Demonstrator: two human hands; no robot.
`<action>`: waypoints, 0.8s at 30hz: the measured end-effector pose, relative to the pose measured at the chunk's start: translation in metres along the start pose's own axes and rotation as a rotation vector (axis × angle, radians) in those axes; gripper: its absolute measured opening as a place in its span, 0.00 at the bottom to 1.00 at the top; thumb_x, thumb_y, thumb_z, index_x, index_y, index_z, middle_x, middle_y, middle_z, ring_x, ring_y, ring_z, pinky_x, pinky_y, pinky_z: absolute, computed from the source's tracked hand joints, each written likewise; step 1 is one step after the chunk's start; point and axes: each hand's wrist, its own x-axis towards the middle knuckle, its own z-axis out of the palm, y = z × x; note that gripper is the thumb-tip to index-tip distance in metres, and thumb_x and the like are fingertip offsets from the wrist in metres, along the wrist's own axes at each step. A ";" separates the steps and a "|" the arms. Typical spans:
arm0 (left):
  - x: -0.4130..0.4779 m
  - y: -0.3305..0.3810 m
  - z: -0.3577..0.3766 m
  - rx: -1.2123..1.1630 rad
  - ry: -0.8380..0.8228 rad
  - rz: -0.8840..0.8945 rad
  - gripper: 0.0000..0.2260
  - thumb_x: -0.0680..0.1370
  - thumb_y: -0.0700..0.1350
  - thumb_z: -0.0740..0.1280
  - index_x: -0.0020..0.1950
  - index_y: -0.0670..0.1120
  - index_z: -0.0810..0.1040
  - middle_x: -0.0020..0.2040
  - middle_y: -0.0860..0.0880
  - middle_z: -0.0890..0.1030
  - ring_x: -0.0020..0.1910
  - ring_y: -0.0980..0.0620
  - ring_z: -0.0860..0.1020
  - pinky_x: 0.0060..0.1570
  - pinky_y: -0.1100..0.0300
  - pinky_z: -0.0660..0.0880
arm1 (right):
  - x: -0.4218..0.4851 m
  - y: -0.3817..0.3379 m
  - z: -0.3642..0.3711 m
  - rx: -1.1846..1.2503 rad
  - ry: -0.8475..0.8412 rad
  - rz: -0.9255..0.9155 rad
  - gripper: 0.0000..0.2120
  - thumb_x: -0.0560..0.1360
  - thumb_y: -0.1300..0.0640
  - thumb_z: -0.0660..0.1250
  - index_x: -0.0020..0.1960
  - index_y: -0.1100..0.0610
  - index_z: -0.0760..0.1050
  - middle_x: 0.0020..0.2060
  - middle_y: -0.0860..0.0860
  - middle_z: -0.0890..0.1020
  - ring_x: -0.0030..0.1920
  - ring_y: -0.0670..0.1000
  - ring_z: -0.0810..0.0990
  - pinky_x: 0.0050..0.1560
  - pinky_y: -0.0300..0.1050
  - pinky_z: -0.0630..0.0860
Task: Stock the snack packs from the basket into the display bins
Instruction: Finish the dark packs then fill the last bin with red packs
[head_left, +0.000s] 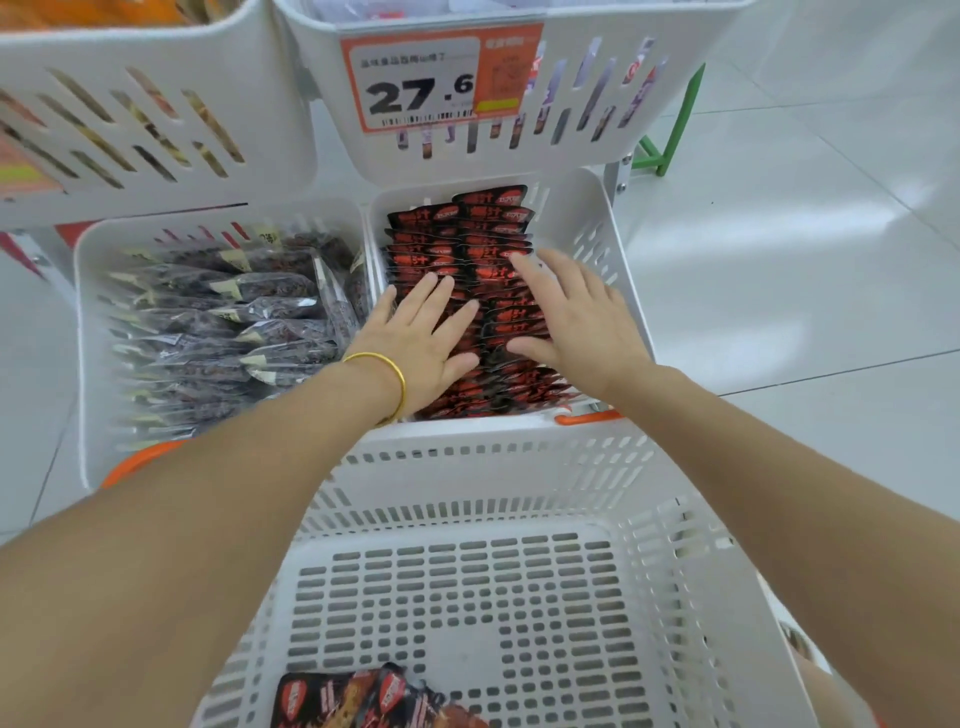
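Head view: left hand (423, 338) and right hand (574, 317), fingers straight and spread, pressed flat on glossy red-and-black snack packs (467, 228) overlapped in rows within the white slotted plastic display bin (592, 218).

The bottom edge cuts off the loose snack packs (363, 699); small print on the price label (421, 83) is blurred

We are seeing a pale tiled floor (789, 270) throwing back soft white glare; a green frame (681, 118) is standing on it at upper right.
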 end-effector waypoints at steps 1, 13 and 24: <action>-0.006 -0.001 -0.006 -0.053 0.027 0.009 0.27 0.81 0.59 0.43 0.77 0.53 0.41 0.77 0.48 0.38 0.76 0.49 0.37 0.74 0.47 0.42 | -0.004 -0.005 -0.009 0.059 0.062 -0.004 0.36 0.74 0.44 0.66 0.76 0.51 0.54 0.74 0.55 0.59 0.73 0.58 0.59 0.70 0.56 0.60; -0.243 -0.010 0.081 -0.223 0.181 0.074 0.23 0.79 0.50 0.50 0.68 0.40 0.69 0.70 0.40 0.69 0.67 0.39 0.68 0.69 0.50 0.59 | -0.203 -0.176 0.085 0.469 -0.563 0.219 0.20 0.80 0.56 0.60 0.71 0.52 0.64 0.63 0.53 0.75 0.55 0.53 0.78 0.51 0.52 0.78; -0.272 -0.022 0.117 -0.364 0.164 -0.073 0.23 0.74 0.35 0.65 0.69 0.40 0.69 0.72 0.40 0.65 0.69 0.39 0.64 0.67 0.45 0.66 | -0.227 -0.206 0.138 0.276 -0.761 0.205 0.33 0.72 0.54 0.71 0.70 0.58 0.57 0.63 0.56 0.70 0.60 0.56 0.72 0.57 0.50 0.73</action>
